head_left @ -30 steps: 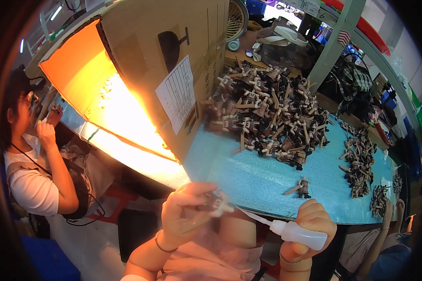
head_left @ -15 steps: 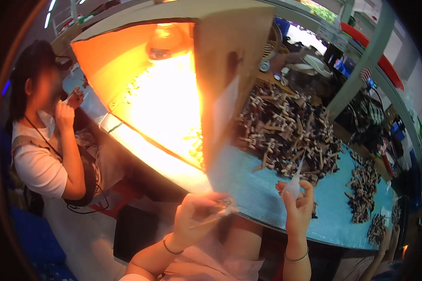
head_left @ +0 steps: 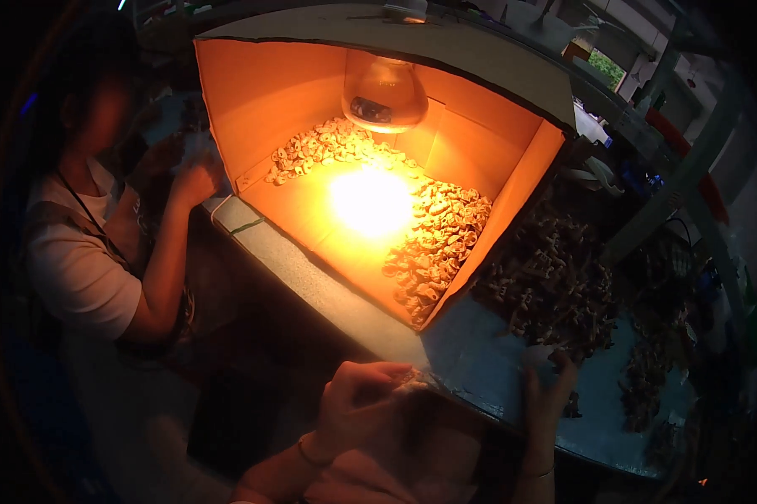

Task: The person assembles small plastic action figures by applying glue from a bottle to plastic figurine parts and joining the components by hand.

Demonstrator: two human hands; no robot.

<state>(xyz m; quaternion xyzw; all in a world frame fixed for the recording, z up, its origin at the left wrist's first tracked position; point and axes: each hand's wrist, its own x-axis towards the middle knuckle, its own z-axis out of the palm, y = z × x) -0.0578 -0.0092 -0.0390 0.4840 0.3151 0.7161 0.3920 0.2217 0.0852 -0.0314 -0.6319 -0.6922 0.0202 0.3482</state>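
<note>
While the lamp (head_left: pixel 385 101) shines strongly inside the cardboard box (head_left: pixel 269 101), both hands of the person are kept outside it, low before the front of the table (head_left: pixel 475 353). The left hand (head_left: pixel 351 405) has its fingers closed together on a small figure (head_left: pixel 410 380), which is blurred, so I cannot tell its exact pose. The right hand (head_left: pixel 548 401) is in shadow; its fingers appear to be clamped around a pale bottle (head_left: pixel 543 356), but the contact is dim.

About the progress, I judge that the work is in the middle. One figure is in the grip of the left hand, apart from the bottle. Behind the right hand, a large pile of figures (head_left: pixel 555 281) lies on the table, and a smaller pile (head_left: pixel 647 370) lies further to the right. Many small pieces (head_left: pixel 445 239) lie in the box, along its back and its right wall. Whether any of these are finished, I cannot tell.

As for edges, the front edge of the table runs slantwise, and the left hand is just beside it. Between the box and the right hand, a piece of blue surface is visible, so some room for moving seems to exist there. The right wall of the box stands near the large pile. At the left, a co-worker (head_left: pixel 89 281) sits well apart from the person's hands.
</note>
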